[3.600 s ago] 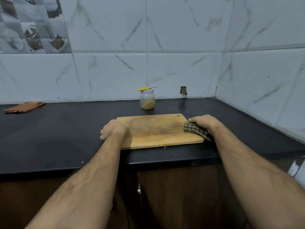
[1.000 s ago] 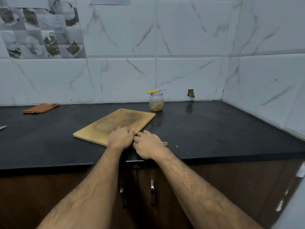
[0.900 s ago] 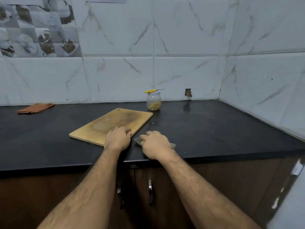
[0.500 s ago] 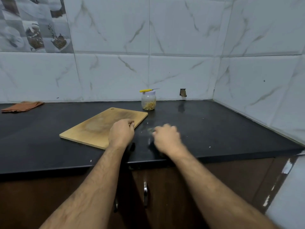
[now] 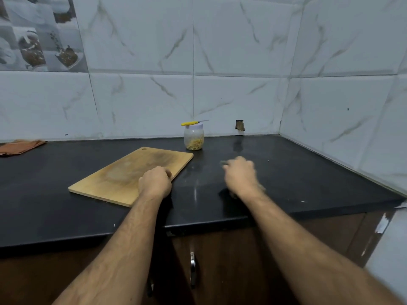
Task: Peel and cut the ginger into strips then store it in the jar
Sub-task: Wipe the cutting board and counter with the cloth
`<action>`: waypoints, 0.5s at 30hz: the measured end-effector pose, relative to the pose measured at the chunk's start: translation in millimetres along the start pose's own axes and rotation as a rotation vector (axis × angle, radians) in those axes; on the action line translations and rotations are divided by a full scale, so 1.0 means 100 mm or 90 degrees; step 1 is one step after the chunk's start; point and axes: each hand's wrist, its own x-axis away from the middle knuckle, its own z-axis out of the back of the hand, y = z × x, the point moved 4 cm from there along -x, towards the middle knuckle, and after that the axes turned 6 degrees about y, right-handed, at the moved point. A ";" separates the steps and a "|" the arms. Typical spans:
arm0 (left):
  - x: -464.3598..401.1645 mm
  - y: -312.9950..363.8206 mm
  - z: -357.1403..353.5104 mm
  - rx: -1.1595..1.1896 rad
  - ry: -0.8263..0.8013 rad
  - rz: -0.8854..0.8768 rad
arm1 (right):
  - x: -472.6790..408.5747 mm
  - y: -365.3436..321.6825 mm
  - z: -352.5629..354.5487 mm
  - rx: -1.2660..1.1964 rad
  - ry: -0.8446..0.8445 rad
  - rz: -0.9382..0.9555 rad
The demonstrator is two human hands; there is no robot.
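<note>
A black stone counter under marble-look wall tiles; a person's left hand rests with curled fingers on the near corner of a bare wooden cutting board, angled across the counter; the right hand, blurred, presses a mostly hidden cloth against the counter, its grip too smeared to tell; by the wall stands the lidded jar holding ginger strips, a yellow-handled knife laid across its lid; the storing looks finished and the clean-up under way; next, seemingly, wiping the remaining crumbs rightward without nudging the jar.
</note>
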 end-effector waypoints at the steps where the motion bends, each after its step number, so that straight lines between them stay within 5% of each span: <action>1: -0.04 0.01 0.01 0.001 0.000 0.002 | 0.01 -0.30 -0.19 -0.007 -0.037 0.074; 5: -0.15 -0.14 0.00 0.053 0.020 0.041 | 0.24 -1.02 -0.78 0.066 -0.150 0.179; 9: -0.22 -0.11 -0.09 0.010 0.049 0.082 | 0.18 -1.09 -0.76 0.091 -0.124 0.245; 15: -0.30 0.11 -0.15 -0.137 0.046 0.116 | -0.66 -0.19 -0.77 0.094 -0.134 0.057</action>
